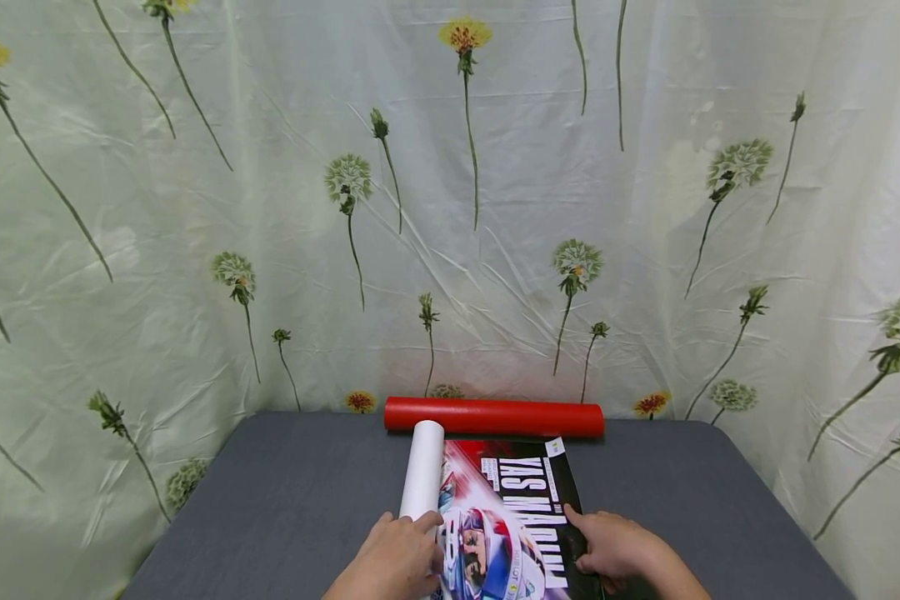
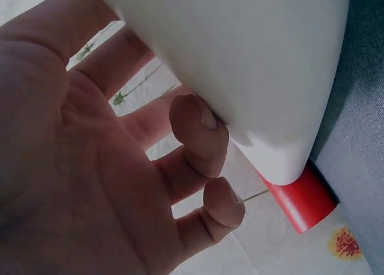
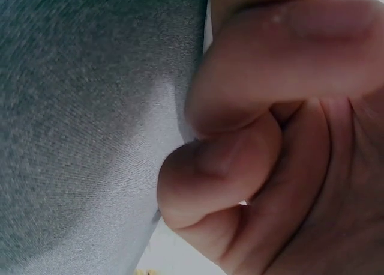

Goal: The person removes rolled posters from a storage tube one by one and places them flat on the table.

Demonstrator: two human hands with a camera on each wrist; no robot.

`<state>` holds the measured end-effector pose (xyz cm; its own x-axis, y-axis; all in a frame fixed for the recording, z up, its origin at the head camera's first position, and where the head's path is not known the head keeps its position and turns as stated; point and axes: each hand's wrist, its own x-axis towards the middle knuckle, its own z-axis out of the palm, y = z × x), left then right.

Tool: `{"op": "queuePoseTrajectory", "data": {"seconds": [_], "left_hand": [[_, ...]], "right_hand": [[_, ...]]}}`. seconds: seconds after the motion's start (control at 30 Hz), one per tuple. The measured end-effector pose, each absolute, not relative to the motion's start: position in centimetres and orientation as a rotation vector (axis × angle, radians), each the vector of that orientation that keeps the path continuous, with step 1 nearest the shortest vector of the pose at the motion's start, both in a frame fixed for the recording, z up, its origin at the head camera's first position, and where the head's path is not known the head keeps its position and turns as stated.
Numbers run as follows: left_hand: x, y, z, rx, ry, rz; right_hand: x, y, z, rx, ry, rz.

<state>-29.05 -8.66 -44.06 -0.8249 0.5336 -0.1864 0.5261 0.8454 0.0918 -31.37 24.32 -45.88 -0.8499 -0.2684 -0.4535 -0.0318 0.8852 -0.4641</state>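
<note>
A glossy poster (image 1: 521, 550) with a helmeted racing driver and the large letters "YAS MARINA" lies partly unrolled. Its left part is still a white roll (image 1: 423, 467), lying lengthwise away from me. My left hand (image 1: 397, 557) holds the near part of this roll, fingers bent against its side; the left wrist view shows the fingertips (image 2: 198, 128) at the white paper. On the other side, my right hand (image 1: 621, 546) pinches the black right edge, thumb on top and curled fingers beneath. In the right wrist view those fingers (image 3: 222, 179) hide most of the paper.
A red tube (image 1: 495, 417) lies crosswise at the back of the dark grey table (image 1: 300, 492), just beyond the poster's far edge. Behind the table hangs a pale curtain (image 1: 495, 283) printed with dandelions.
</note>
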Motion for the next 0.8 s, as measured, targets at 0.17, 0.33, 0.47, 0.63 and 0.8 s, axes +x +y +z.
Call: {"op": "queuePoseTrajectory", "data": {"seconds": [0.17, 0.33, 0.47, 0.63, 0.8], "left_hand": [[-29.1, -8.8, -44.0, 0.841, 2.834, 0.064], [-29.2, -9.0, -43.7, 0.808, 2.837, 0.048], [-29.1, -9.2, -43.6, 0.788, 2.817, 0.044], [-29.1, -9.5, -43.6, 0.784, 2.827, 0.044], [-29.2, -9.4, -43.6, 0.766, 2.83, 0.052]], "right_hand": [[-31.5, 24.6, -46.2, -0.209, 2.521, -0.614], [-31.6, 24.9, -46.3, -0.163, 2.502, -0.622], [-31.6, 25.0, -46.2, -0.154, 2.497, -0.616], [-31.6, 25.3, -46.2, -0.158, 2.52, -0.609], [-31.4, 25.6, -46.2, -0.164, 2.551, -0.632]]}}
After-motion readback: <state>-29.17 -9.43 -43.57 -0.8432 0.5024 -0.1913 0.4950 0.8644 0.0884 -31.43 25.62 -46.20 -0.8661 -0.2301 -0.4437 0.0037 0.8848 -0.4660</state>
